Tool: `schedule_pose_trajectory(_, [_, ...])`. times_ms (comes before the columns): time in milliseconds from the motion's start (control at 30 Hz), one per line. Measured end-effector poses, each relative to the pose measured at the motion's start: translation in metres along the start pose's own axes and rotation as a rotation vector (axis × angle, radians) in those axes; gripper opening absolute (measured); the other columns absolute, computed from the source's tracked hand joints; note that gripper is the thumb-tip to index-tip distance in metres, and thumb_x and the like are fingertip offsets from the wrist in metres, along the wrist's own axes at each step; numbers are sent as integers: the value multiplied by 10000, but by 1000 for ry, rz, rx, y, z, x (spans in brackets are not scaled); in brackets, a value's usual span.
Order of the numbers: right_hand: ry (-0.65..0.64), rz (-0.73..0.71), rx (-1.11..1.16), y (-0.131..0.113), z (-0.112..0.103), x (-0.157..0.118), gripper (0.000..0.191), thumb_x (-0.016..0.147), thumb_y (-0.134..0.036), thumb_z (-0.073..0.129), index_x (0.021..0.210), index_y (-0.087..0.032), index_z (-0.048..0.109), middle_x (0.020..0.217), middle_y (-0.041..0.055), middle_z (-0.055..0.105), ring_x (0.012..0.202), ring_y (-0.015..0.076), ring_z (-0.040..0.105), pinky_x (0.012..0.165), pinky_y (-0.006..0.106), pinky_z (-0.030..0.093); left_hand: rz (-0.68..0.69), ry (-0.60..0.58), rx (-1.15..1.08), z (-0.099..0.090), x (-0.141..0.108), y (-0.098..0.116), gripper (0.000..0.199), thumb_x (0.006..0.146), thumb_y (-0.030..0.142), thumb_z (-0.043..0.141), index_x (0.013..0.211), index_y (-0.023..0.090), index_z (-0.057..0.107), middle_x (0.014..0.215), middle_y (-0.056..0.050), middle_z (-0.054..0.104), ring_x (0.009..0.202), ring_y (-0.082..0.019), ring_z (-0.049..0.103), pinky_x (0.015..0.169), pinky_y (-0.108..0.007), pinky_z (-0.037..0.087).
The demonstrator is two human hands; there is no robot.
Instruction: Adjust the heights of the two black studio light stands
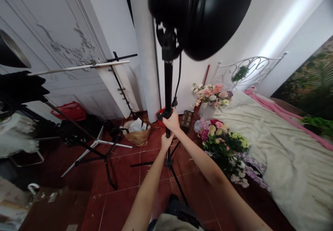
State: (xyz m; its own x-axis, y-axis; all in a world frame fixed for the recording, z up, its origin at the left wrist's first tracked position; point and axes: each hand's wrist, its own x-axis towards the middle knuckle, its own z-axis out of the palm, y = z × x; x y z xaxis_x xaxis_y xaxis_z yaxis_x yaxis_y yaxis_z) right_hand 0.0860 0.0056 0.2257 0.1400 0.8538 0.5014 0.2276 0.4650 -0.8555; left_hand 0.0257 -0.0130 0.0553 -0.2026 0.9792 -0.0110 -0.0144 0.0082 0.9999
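Note:
A black light stand (168, 82) rises upright in front of me, with a large black studio light (203, 16) on its top. My right hand (171, 121) is wrapped round the pole at a black clamp collar. Just below it, my left hand (167, 140) grips the lower part of the same pole. A black cable with a plug (174, 101) hangs beside the pole, above my right hand. The stand's tripod legs (178, 182) are spread on the red tiled floor, close to my feet.
At left stand other light stands (97, 141) with spread legs and a white crossbar (78, 67). A wicker basket (137, 137) sits behind the pole. Flowers (215, 130) and a bed with a pale cover (288, 147) are at right. A cardboard box (59, 206) lies lower left.

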Motion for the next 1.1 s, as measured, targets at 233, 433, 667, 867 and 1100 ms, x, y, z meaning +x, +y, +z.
schedule_pose_trajectory(233, [-22, -103, 1, -44, -9, 28, 226, 688, -315, 644, 833, -178, 539, 768, 27, 640, 692, 158, 584, 687, 280, 475, 32, -30, 24, 3, 0, -2, 351, 607, 451, 731, 594, 151, 550, 524, 18, 517, 461, -85, 458, 440, -195, 342])
schedule_pose_trajectory(433, [-50, -110, -12, -42, -12, 23, 190, 712, -325, 622, 815, -183, 549, 742, 19, 635, 680, 173, 597, 681, 296, 492, 4, -15, 25, 4, 3, -2, 387, 584, 482, 735, 539, 155, 534, 484, 17, 499, 439, -88, 448, 427, -197, 327])
schedule_pose_trajectory(667, [-149, -120, 44, -29, -31, 2, 481, 770, -438, 645, 1150, -193, 481, 1014, 77, 653, 933, 212, 631, 876, 378, 503, -65, 24, 47, 5, 2, 5, 412, 541, 484, 765, 504, 161, 511, 447, 14, 485, 440, -109, 478, 432, -206, 341])
schedule_pose_trajectory(867, [-251, -18, -33, 56, -59, -54, 309, 873, -441, 510, 1062, -203, 566, 1072, 84, 638, 978, 185, 622, 915, 365, 502, -19, -5, 51, 5, 6, -3, 420, 575, 511, 728, 518, 152, 517, 472, 20, 481, 436, -87, 444, 429, -198, 326])
schedule_pose_trajectory(1100, [-341, 161, -94, 154, -73, -120, 288, 912, -409, 409, 1023, -216, 592, 1067, 73, 656, 1031, 191, 620, 931, 364, 481, -15, 0, 54, 5, 6, -4, 393, 581, 472, 740, 508, 157, 517, 474, 22, 479, 448, -94, 460, 448, -201, 334])
